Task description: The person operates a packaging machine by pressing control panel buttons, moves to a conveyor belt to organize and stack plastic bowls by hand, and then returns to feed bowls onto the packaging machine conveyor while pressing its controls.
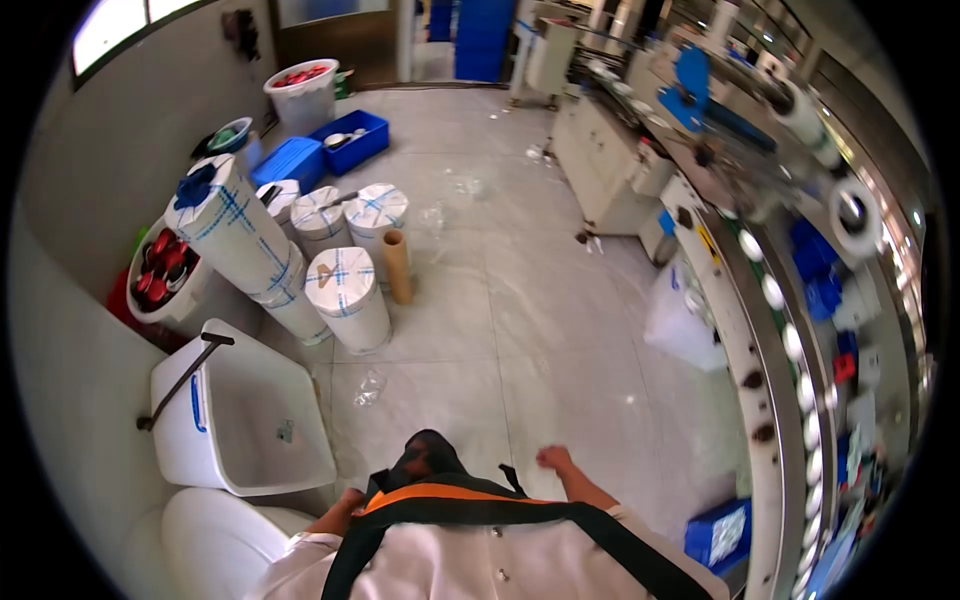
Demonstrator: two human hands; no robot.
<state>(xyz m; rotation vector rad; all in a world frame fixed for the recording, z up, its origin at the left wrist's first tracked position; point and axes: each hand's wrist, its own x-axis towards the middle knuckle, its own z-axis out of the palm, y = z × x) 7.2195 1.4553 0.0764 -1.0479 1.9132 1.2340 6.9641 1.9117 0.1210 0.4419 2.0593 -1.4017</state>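
My left hand [349,501] hangs low beside the dark apron with an orange band [440,491]; its fingers are too small and partly hidden to read. My right hand [553,457] swings out in front of my body, fingers curled in a loose fist, with nothing visible in it. Both hands are apart from the things around. Nearest to the left hand is a large white bin [270,400] with a dark rod [185,382] across its rim. Below the right hand lies only grey tiled floor [560,370].
Wrapped white rolls [348,300] and a cardboard tube [397,268] stand ahead on the left. Behind them are blue crates [357,143] and a tub of red items [302,95]. A conveyor [775,400] carrying white round pieces runs along the right, a blue box [718,535] beside it.
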